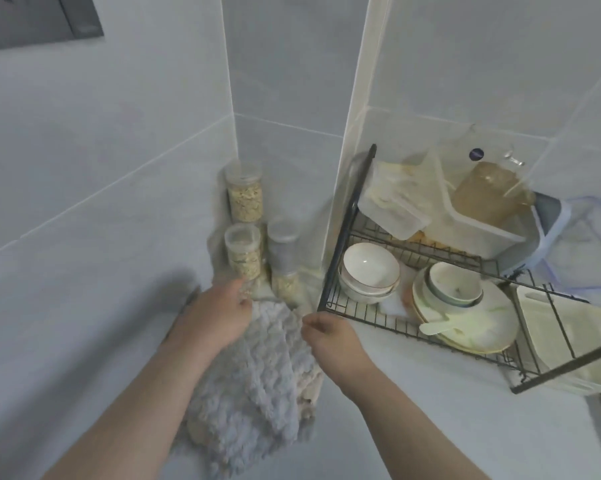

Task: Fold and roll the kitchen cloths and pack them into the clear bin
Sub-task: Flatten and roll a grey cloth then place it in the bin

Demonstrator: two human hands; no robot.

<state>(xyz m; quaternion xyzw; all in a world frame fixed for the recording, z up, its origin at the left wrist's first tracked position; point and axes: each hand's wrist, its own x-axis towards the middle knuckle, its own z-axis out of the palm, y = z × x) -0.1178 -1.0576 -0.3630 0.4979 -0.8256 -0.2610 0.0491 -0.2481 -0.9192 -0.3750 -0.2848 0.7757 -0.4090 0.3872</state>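
Grey cloth (250, 382): fluffy, lies on the counter (413, 427) at 6 o'clock, over a beige cloth (307, 386).
Left hand (216, 313): grips the grey cloth's far edge, at its 11 o'clock.
Right hand (326, 334): fingers curled at the cloth's 1 o'clock edge, possibly pinching it; blur hides contact.
Jars (243, 199): three, at 12 o'clock, just behind the grey cloth.
Dish rack (344, 233): at 3 o'clock, holds bowls (370, 268) and plates (482, 334).
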